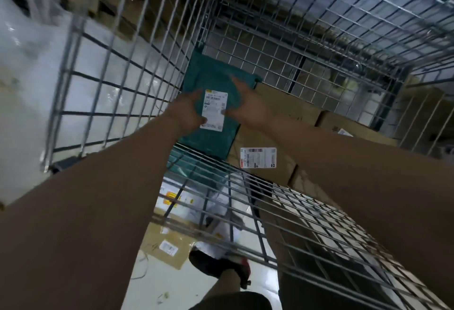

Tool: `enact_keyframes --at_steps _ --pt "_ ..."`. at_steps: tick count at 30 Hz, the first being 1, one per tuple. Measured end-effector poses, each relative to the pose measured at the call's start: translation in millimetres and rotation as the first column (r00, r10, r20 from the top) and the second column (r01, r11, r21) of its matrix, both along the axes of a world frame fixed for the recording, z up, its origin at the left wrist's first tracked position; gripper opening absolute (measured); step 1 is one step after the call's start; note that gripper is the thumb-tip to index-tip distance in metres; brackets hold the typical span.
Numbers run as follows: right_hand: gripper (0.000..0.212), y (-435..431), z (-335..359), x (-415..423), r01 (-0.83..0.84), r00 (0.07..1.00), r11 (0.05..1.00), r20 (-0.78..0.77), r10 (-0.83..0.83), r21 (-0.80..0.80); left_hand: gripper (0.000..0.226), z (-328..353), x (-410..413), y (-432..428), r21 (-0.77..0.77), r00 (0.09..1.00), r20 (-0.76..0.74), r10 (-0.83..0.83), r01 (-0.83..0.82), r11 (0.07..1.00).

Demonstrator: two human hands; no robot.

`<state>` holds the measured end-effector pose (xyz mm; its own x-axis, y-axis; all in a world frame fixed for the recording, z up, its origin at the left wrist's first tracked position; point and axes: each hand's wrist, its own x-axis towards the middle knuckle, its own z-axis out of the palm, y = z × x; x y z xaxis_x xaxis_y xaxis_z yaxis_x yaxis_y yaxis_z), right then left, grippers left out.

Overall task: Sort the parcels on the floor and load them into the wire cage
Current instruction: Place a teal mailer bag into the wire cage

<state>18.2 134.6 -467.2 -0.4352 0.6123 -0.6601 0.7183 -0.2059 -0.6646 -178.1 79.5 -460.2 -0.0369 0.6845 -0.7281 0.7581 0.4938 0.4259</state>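
Left hand (188, 113) and right hand (249, 109), grips tight on teal parcel (213, 81) in cage (122, 76)

I reach over the near wall of the wire cage (66, 81). My left hand (189, 113) and right hand (248, 108) grip a teal parcel (213, 81), white label up, inside the cage by its left wall. Cardboard boxes (294, 105) lie toward its right wall. Flat parcels (169, 245) lie outside its near wall.
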Motion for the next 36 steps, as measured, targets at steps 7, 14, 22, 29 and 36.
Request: enact_keyframes --at_steps 7,14,22,29,36 --pt "0.065 -4 155 1 -0.089 0.996 0.96 0.05 0.078 0.264 0.071 158 -4 -12 0.322 0.976 0.116 0.182 -0.21 0.923" --pt "0.078 -95 284 -23 -0.282 0.953 0.914 -0.022 0.301 0.292 0.047 279 -9 -118 0.161 0.729 0.488 0.48 -0.616 0.771" --pt "0.071 -266 302 -71 -0.415 0.899 0.839 0.014 0.438 0.353 0.048 281 -50 -334 0.251 0.724 0.346 0.597 -0.684 0.685" --pt "0.075 -360 202 -113 -0.648 0.761 0.739 0.122 0.637 0.183 0.059 196 -69 -505 0.22 0.649 0.104 0.754 -0.754 0.619" --pt "0.082 -389 88 -118 -0.659 0.743 0.747 0.23 0.629 0.086 0.079 87 -44 -567 0.106 0.537 0.051 0.842 -0.841 0.531"
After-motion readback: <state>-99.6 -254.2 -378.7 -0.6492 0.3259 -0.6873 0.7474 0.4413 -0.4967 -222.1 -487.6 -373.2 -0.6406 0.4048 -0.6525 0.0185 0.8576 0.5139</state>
